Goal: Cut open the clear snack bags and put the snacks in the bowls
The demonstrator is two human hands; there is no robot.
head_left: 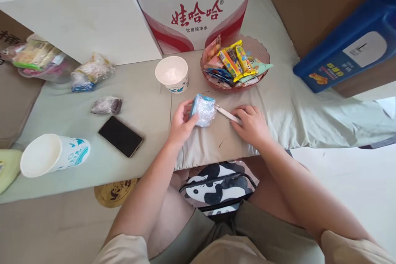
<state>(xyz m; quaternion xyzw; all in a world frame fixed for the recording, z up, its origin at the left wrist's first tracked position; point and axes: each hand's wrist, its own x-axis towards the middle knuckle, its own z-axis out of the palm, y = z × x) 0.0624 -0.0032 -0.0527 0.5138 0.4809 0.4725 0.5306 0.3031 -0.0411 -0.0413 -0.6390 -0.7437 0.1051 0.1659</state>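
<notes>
My left hand (182, 121) is closed around a small blue box (204, 110) in crinkled clear plastic wrap, held just above the cloth. My right hand (252, 125) rests on the cloth, closed on the white handle of a slim utility knife (229, 114). The knife's narrow tip points left and meets the right edge of the wrapped box; whether it has cut in, I cannot tell. Behind the box stands a white paper cup (172, 75) with a blue pattern. A pink scalloped bowl (262, 51) of wrapped snacks sits behind my right hand.
On the left lie a black phone (121, 136), a small wrapped dark item (107, 105), a plastic snack bag (93, 70) and a tipped paper bucket (55, 154). White cartons (198, 12) line the back. A blue jug (349, 41) leans at right. The cloth's front edge is near my lap.
</notes>
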